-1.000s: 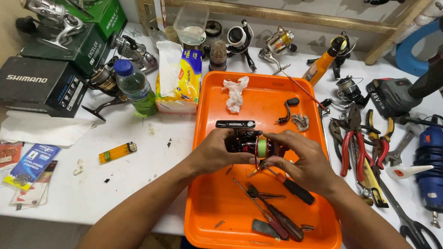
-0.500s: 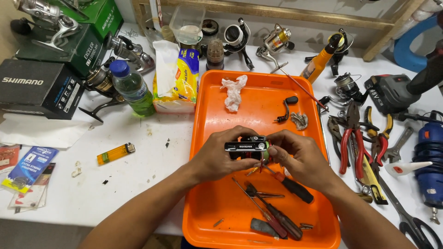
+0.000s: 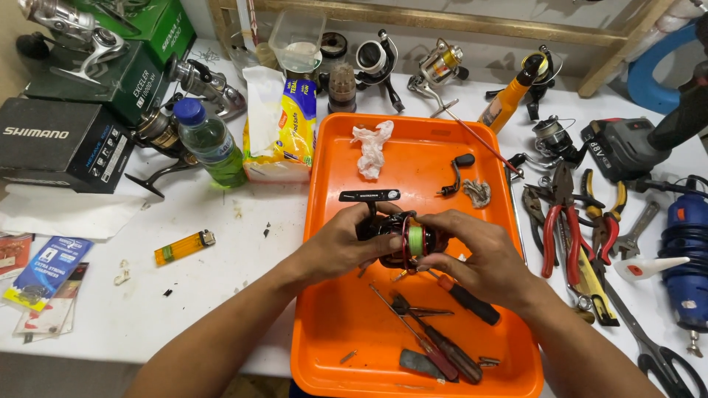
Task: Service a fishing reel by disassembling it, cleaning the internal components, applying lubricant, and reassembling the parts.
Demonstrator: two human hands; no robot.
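Both hands (image 3: 346, 247) gripping black fishing reel (image 3: 402, 237), apparently over orange tray (image 3: 413, 158)

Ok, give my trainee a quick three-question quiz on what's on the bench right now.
1. True or false: both hands hold the reel over the orange tray.
2. Which lies on the white table left of the tray? A) a yellow lighter B) a hammer C) a paint can
3. What colour is the line on the reel's spool?

Key
1. True: the left hand and right hand both grip it above the tray.
2. A: the lighter lies there, below the bottle.
3. Green.
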